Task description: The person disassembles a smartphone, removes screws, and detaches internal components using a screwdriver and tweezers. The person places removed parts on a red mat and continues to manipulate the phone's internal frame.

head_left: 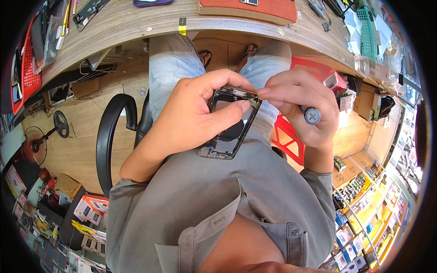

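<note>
My left hand grips an opened smartphone body over my lap, fingers along its far edge and thumb across its inside. The phone lies tilted, its dark interior and small parts facing up. My right hand is closed beside the phone's upper right corner. Its thumb and forefinger come together at that corner; whether something tiny sits between them, I cannot make out. A screwdriver with a round, cross-marked grey end rests in the curled fingers of this hand. The rest of its handle is hidden.
Ahead is the wooden desk, with a red-orange box, a teal basket and a red basket on it. A black chair armrest stands at my left. A red stool is at my right.
</note>
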`<state>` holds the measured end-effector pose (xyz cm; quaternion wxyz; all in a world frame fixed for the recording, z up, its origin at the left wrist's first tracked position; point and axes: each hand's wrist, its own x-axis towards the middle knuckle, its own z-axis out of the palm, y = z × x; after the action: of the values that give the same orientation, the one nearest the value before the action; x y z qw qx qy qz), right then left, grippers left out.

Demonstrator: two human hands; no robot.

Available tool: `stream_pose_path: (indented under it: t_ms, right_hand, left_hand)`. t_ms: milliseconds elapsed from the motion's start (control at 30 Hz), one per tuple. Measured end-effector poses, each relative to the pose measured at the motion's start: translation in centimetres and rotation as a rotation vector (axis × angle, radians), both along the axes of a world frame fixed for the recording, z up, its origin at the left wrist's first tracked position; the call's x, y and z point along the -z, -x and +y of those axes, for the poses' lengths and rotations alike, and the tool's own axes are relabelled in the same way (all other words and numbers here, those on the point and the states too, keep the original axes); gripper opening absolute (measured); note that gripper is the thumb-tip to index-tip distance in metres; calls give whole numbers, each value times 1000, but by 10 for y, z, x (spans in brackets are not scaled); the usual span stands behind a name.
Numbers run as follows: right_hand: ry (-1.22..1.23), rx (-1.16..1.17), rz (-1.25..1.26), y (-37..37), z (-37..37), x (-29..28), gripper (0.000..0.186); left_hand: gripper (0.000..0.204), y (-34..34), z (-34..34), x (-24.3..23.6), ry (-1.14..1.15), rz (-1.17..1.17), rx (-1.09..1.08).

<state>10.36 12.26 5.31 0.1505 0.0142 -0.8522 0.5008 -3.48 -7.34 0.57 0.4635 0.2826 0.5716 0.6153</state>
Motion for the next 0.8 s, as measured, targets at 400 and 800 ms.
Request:
stream_pose_path:
  t_ms: [400,800]
  right_hand:
    - [-11,9,87,-6,4,7,22]
    - [-191,64,56,-7,-5,4,26]
  left_hand:
    - [22,4,-1,-2,25,-9,51]
    - [24,2,-1,-4,-19,-41,32]
